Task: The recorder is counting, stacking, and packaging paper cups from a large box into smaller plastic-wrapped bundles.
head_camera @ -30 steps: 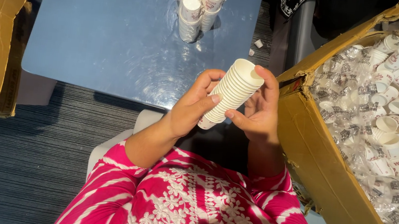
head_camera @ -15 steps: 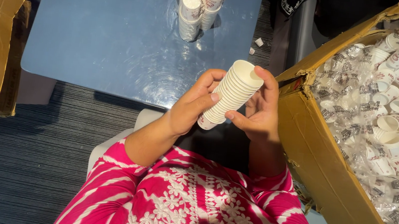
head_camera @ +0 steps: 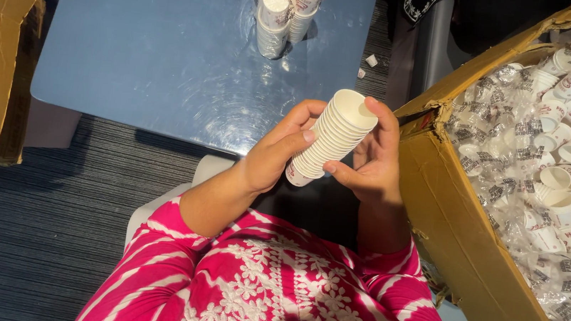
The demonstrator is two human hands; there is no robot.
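both forearms rise from pink patterned sleeves and meet in front of the chest. the left hand (head_camera: pixel 275 154) is cupped with its palm turned right, fingers curled and thumb raised. the right hand (head_camera: pixel 372 156) faces it with its palm turned left, fingers bent and forefinger reaching up. both wrists are bare and slightly bent.

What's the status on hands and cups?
Left hand and right hand grip nested stack of white paper cups. Held above blue table. Nothing obstructing.
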